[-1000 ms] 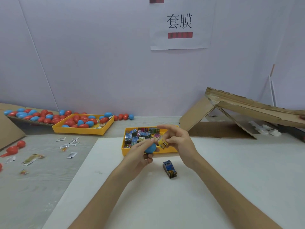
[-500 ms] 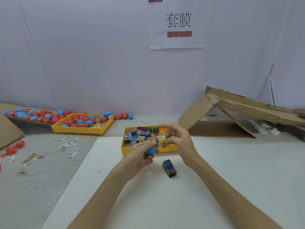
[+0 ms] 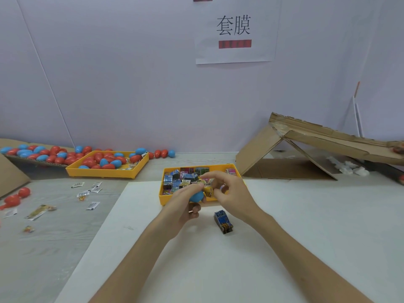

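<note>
My left hand (image 3: 185, 206) grips a blue egg-shaped shell (image 3: 196, 196) just in front of a yellow tray (image 3: 162, 199) filled with small printed film sleeves. My right hand (image 3: 231, 193) pinches a yellow printed sleeve (image 3: 207, 190) right against the blue shell's top. The two hands meet over the tray's front rim. A blue printed sleeve (image 3: 223, 221) lies on the white board (image 3: 218, 259) just below my right hand.
A second yellow tray (image 3: 105, 171) of red and blue eggs stands at the back left, with more eggs along the wall. Loose packets (image 3: 87, 193) and red eggs (image 3: 13, 199) scatter over the grey table at left. A cardboard ramp (image 3: 306, 147) rises at the right.
My right hand has shifted the yellow sleeve a little closer onto the blue shell's top. The left hand holds the shell in nearly the same place.
</note>
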`<action>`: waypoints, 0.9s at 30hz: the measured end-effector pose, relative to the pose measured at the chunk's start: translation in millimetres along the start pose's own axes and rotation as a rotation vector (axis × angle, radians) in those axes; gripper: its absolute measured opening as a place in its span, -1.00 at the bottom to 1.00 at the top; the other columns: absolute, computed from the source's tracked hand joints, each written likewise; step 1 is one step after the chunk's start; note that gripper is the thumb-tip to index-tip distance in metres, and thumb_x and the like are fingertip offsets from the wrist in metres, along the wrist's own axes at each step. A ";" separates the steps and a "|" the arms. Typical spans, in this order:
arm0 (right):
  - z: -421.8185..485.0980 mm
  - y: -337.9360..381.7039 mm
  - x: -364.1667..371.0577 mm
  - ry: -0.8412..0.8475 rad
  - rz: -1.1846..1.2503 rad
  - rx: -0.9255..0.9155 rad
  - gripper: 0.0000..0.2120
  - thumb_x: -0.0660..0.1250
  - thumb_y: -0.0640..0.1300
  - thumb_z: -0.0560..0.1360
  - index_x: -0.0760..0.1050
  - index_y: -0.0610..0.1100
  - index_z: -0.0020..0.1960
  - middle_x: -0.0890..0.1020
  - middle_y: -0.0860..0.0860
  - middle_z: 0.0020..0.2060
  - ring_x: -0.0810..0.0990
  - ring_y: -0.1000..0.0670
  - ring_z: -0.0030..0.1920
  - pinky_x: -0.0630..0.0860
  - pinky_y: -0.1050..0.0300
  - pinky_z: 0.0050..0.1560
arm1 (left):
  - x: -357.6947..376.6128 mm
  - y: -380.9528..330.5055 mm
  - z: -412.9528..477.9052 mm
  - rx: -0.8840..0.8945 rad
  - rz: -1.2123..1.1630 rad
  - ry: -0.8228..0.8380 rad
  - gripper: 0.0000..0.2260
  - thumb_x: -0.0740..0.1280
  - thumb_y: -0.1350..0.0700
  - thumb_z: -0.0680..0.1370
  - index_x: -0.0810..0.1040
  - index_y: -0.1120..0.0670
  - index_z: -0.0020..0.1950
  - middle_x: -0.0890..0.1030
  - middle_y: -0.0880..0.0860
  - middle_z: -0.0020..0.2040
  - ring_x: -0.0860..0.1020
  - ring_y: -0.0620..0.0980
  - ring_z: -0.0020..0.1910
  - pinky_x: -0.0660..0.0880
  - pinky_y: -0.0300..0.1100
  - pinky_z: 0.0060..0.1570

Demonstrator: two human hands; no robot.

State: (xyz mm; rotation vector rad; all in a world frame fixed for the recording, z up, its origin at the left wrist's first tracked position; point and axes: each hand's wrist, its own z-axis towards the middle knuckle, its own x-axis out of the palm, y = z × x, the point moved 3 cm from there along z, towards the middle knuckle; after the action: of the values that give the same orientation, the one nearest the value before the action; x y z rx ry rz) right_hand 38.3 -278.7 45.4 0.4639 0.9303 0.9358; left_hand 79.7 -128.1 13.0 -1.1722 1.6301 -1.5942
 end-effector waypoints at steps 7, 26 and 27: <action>1.5 3.7 -5.2 -0.100 0.109 -0.028 -0.64 0.45 -0.36 0.42 0.63 -0.02 0.11 0.65 0.08 -0.25 0.44 0.08 -0.35 0.41 0.13 -0.31 | 1.0 -3.3 -1.6 0.015 -0.049 -0.039 -0.83 0.36 0.01 0.61 0.54 0.11 0.04 0.55 0.02 -0.25 0.36 -0.09 -0.43 0.40 -0.27 -0.40; 1.3 -11.8 2.0 0.297 0.694 0.550 -0.67 0.30 0.13 0.59 0.64 -0.07 0.16 0.61 -0.02 -0.03 0.60 0.03 -0.11 0.52 0.13 -0.05 | 8.1 -5.5 -5.9 0.013 -0.062 -0.016 -0.84 0.31 0.03 0.63 0.55 0.11 0.05 0.50 -0.02 -0.34 0.36 -0.12 -0.45 0.38 -0.29 -0.41; 1.2 -12.2 2.2 0.304 0.693 0.537 -0.75 0.34 0.05 0.59 0.64 -0.07 0.14 0.60 -0.03 -0.03 0.59 0.02 -0.08 0.53 0.11 0.00 | 7.9 -5.4 -5.8 0.012 -0.068 -0.017 -0.84 0.31 0.03 0.63 0.55 0.11 0.05 0.50 -0.02 -0.34 0.36 -0.12 -0.45 0.38 -0.29 -0.41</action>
State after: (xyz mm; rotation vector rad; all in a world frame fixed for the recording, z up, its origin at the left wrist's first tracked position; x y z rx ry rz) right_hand 45.7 -283.4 36.5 1.1743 1.3396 1.4056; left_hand 72.2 -131.7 20.4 -1.2441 1.5831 -1.6298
